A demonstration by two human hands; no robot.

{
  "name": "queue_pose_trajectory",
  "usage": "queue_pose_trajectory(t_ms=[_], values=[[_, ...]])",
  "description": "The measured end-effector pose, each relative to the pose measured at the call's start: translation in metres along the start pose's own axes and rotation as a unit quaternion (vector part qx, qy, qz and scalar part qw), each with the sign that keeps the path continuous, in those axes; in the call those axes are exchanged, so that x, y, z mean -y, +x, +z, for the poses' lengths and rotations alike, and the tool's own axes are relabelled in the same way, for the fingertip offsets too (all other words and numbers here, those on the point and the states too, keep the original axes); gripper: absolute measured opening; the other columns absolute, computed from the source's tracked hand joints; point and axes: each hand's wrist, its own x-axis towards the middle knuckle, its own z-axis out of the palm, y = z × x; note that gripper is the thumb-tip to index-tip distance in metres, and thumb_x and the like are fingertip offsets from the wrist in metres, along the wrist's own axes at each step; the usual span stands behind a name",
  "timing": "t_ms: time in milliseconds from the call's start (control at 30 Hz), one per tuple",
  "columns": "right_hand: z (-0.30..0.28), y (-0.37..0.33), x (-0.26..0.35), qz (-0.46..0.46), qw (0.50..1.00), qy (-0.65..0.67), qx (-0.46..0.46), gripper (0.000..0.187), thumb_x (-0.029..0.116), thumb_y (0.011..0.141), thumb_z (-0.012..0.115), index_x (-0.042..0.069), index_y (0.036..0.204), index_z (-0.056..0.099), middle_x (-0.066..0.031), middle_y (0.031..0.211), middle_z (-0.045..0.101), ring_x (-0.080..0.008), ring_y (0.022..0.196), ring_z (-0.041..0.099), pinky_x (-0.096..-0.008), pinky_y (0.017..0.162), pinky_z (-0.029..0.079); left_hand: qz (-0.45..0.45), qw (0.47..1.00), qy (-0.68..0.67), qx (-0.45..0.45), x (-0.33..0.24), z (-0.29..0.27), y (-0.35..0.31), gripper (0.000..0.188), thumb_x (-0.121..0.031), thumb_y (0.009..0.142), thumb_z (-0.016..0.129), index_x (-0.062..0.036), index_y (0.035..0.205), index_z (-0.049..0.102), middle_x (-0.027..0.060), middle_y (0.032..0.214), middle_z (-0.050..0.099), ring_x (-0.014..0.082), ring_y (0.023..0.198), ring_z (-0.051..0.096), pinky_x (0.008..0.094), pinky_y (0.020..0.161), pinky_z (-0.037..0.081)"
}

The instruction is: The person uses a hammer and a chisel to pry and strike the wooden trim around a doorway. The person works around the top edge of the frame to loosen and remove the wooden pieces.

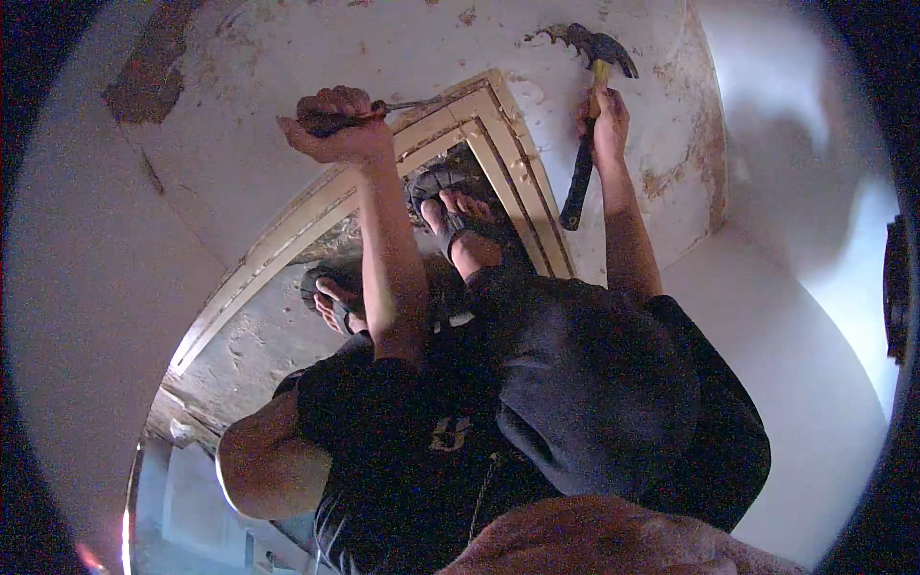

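Note:
My left hand (337, 125) is closed round the dark handle of a screwdriver (412, 103), or a similar tool with a thin metal shaft. Its shaft points right, to the cream-coloured wooden frame (460, 99), close to the frame's corner. Whether the tip touches the wood is too small to tell. To the right of that corner, my right hand (606, 123) grips a claw hammer (602, 50) by its black and yellow handle. The hammer's dark head is raised above my fist, apart from the screwdriver, and the handle's black end hangs below it.
Behind the frame is a white wall (661, 125) with chipped, brown-stained patches. My feet in dark sandals (450, 225) are by the frame, on a dusty grey floor (254, 335). A dark bare patch (149, 72) marks the wall at the upper left.

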Motion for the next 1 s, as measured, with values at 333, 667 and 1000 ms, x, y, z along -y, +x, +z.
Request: queue_pose_trajectory(t_ms=[333, 667, 1000], values=[[0.01, -0.012, 0.014, 0.026, 0.999, 0.015, 0.019, 0.026, 0.035, 0.091, 0.055, 0.01, 0.087, 0.047, -0.002, 0.062, 0.05, -0.0122, 0.043, 0.045, -0.0262, 0.039, 0.035, 0.04, 0.962, 0.157, -0.22, -0.004, -0.046, -0.011, 0.043, -0.046, 0.088, 0.05, -0.0106, 0.065, 0.047, 0.0033, 0.055, 0.049, 0.0187, 0.046, 0.049, 0.0325, 0.042, 0.042], [0.008, -0.011, 0.015, 0.028, 0.998, 0.055, 0.018, 0.032, 0.037, 0.088, 0.058, 0.009, 0.083, 0.044, -0.003, 0.063, 0.048, -0.0141, 0.041, 0.045, -0.0285, 0.036, 0.037, -0.1, 0.969, 0.0, -0.225, -0.016, -0.051, -0.021, 0.042, -0.05, 0.084, 0.05, -0.0152, 0.06, 0.053, 0.0013, 0.054, 0.052, 0.0206, 0.047, 0.051, 0.0438, 0.043, 0.043], [0.002, -0.009, 0.008, 0.01, 1.0, 0.009, 0.012, 0.03, 0.037, 0.089, 0.056, 0.009, 0.085, 0.046, -0.0022, 0.063, 0.047, -0.0138, 0.042, 0.045, -0.0281, 0.037, 0.037, -0.054, 0.966, 0.059, -0.247, -0.005, -0.069, -0.038, 0.035, -0.043, 0.088, 0.046, -0.0142, 0.068, 0.052, 0.0013, 0.057, 0.051, 0.0217, 0.052, 0.053, 0.0411, 0.051, 0.046]])
